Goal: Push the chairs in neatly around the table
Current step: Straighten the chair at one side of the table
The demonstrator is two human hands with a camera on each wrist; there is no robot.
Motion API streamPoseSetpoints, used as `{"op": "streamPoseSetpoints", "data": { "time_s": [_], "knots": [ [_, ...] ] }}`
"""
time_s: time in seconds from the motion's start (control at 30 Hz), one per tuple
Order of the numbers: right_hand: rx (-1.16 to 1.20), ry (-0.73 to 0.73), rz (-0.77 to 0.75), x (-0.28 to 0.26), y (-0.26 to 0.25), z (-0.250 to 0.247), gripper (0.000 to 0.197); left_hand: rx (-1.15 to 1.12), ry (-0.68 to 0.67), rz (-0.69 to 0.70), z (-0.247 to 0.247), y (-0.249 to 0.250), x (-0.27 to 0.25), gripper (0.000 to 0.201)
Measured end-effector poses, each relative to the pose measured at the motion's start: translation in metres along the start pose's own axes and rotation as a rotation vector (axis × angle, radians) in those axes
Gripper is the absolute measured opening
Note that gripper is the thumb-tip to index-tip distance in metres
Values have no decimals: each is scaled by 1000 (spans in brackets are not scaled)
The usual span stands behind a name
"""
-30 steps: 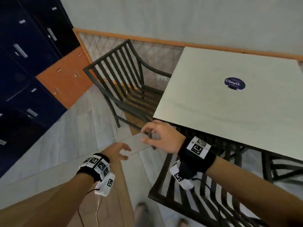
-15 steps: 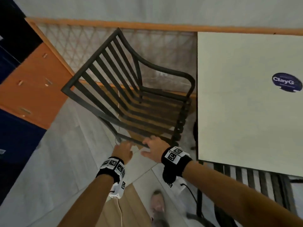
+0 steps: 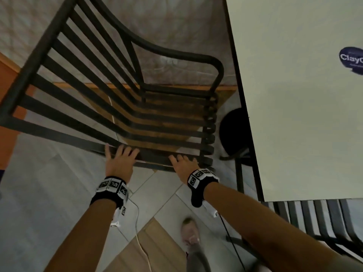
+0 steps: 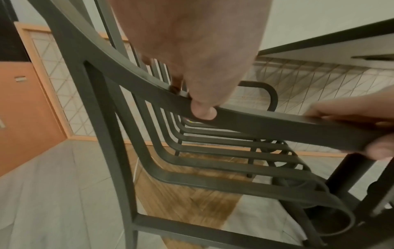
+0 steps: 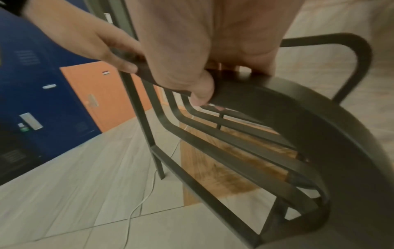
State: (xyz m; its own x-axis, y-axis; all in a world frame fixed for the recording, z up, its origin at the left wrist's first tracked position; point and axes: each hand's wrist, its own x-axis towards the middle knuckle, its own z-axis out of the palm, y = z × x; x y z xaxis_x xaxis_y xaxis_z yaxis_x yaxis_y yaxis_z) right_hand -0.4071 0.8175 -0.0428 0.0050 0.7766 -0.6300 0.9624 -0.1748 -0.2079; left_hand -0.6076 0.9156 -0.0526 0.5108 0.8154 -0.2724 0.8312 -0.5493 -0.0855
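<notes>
The dark metal slatted armchair (image 3: 137, 107) stands on the floor just left of the white square table (image 3: 294, 114), its seat not under the top. I have my left hand (image 3: 119, 163) on the chair's near armrest bar, fingers (image 3: 125, 152) over the top and thumb pressed beneath, grasping it. My right hand (image 3: 184, 167) grips the same bar nearer the table. A second dark slatted chair (image 3: 324, 216) sits at the table's near edge. A white cable (image 3: 141, 246) trails over the grey tiled floor (image 3: 49, 193).
</notes>
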Motion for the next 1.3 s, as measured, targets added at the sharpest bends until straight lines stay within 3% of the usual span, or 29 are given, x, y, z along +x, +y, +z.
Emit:
{"op": "streamPoseSetpoints", "data": {
  "time_s": [0.13, 0.27, 0.33, 0.47, 0.63, 0.83, 0.97, 1.07, 1.2, 1.3],
  "knots": [
    [23, -14, 97, 0, 30, -16, 64, 61, -39, -45, -23, 3, 9, 56],
    [55, -26, 197, 2, 64, -35, 62, 38, 2, -45, -36, 31, 19, 37],
    [69, -37, 217, 2, 72, -39, 60, 13, 0, -56, -39, 42, 21, 38],
    [68, -45, 237, -3, 73, -37, 56, -23, -34, -73, -41, 48, 17, 46],
    [55, -59, 244, -11, 68, -26, 54, -29, -17, -68, -38, 48, 4, 38],
    [10, 47, 226, -21, 65, -24, 60, 24, -80, -77, -45, 52, 4, 43],
    [92, 205, 98, -58, 40, -28, 59, 18, -114, -60, -52, 66, -4, 60],
    [184, 226, -44, -108, 9, -41, 59, -79, -93, -20, -72, 94, -21, 66],
    [181, 316, -222, -190, -6, -62, 40, -132, -17, 136, -114, 132, -55, 52],
    [225, 387, -297, -255, 26, -78, 26, -148, 19, 266, -154, 164, -78, 25]
  ]
}}
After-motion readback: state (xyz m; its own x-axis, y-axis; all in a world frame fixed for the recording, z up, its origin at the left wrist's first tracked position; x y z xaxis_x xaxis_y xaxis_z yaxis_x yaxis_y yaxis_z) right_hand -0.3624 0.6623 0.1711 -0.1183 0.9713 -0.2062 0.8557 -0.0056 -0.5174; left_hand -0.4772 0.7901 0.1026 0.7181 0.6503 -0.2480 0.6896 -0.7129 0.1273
